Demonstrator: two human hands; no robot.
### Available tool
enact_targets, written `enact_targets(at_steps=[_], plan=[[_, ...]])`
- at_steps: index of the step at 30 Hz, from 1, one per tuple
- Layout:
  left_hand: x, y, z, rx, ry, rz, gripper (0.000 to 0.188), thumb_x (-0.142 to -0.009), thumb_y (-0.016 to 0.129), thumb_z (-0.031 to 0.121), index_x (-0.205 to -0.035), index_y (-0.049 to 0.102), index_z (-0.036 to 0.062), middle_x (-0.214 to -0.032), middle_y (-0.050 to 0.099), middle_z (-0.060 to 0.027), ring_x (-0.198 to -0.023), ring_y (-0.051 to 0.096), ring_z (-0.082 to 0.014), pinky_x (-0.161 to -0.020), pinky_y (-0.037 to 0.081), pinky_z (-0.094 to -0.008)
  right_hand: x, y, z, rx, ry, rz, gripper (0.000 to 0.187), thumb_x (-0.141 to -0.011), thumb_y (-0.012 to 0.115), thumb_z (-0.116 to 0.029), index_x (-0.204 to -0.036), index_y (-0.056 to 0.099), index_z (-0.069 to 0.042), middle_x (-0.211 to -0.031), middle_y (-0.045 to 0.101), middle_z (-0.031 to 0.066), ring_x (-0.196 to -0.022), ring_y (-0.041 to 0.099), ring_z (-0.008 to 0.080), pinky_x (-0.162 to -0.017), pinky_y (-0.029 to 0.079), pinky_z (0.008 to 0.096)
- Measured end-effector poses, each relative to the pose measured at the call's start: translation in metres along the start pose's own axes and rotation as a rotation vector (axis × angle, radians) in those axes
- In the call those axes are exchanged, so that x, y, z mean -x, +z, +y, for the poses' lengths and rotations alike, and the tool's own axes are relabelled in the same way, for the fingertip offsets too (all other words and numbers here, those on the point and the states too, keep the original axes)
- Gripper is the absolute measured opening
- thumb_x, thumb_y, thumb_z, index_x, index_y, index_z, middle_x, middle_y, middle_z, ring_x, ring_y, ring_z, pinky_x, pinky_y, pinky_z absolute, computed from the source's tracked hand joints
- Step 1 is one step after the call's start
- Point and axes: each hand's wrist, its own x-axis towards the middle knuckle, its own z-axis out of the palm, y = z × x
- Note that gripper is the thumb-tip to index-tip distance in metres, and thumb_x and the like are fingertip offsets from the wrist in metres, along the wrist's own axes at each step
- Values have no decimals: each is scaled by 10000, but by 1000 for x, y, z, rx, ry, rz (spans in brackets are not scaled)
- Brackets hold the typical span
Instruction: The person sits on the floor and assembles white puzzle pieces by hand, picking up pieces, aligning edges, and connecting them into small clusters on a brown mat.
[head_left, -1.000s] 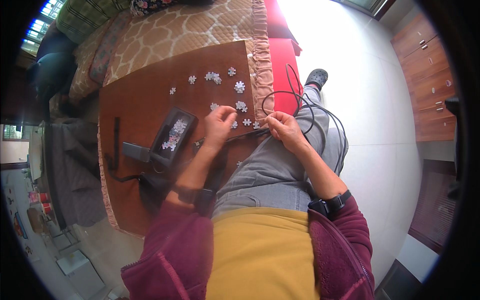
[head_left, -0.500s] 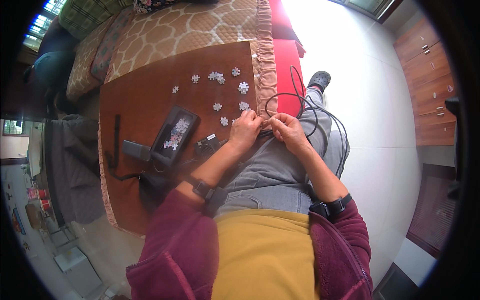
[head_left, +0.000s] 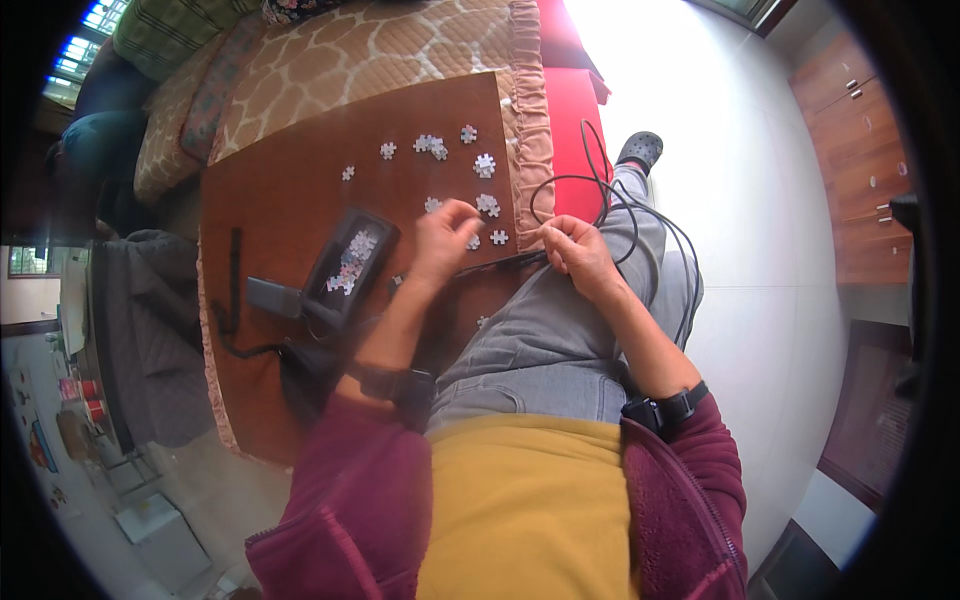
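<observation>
My left hand (head_left: 445,243) hovers over the brown board (head_left: 290,180), its fingers curled and smeared by motion; whether it holds anything does not show. Partly behind it lie small white jigsaw pieces, one of them (head_left: 433,205) at its fingertips. My right hand (head_left: 580,258) is above my thigh near the board's right edge, thumb and fingers pinched together. What the pinch holds, if anything, is too small to make out. Beyond the hands are joined jigsaw clusters (head_left: 431,147) and single pieces (head_left: 499,237). A black open box (head_left: 382,250) with loose pieces inside lies left of my left hand.
A grey block (head_left: 273,297) and a black strap (head_left: 235,270) lie on the board left of the box. Black cables (head_left: 688,262) loop over my right leg. The board rests on a bed with a patterned quilt (head_left: 370,55). Wooden drawers (head_left: 860,180) stand at right.
My left hand has left my right hand and moved left over the board. A single jigsaw piece near the right edge has come into view. My right hand has stayed nearly in place.
</observation>
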Motion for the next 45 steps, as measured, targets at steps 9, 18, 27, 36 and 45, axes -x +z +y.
enact_targets(at_steps=[9,18,27,36,45], plan=[[13,-39,-12,46,-225,106,126,-877,667,55,-994,689,12,-855,672,17,-791,596,-39,-723,485,-204,1,3,-3,-18,-2,8,163,-964,591,-200,-955,624,-40,-653,504,-58,-508,411,15,-445,302,167],[9,-18,-20,-27,-41,72,78,-849,676,43,-922,689,18,-818,661,24,-739,583,-42,-686,476,-201,0,2,-2,-19,-5,5,178,-963,600,-207,-968,624,-31,-659,517,-49,-509,418,19,-453,313,166],[-27,-59,-19,-417,79,190,131,-805,668,109,-920,703,56,-914,691,-132,-858,655,-281,-777,513,-380,0,3,-4,-13,19,13,143,-958,591,-191,-939,614,-50,-657,501,-56,-509,409,22,-450,304,176],[-40,-54,-31,-631,116,177,156,-792,669,110,-940,701,74,-953,686,-104,-940,621,-299,-831,500,-418,1,2,-3,-28,24,16,137,-961,590,-187,-944,617,-54,-663,506,-57,-509,413,20,-449,304,174],[-13,-23,8,-204,108,167,115,-841,667,58,-950,696,35,-845,643,-31,-698,605,-92,-639,486,-239,-1,-5,-5,-661,159,-43,414,-995,498,-354,-1139,586,25,-860,601,69,-712,576,150,-577,469,247]])
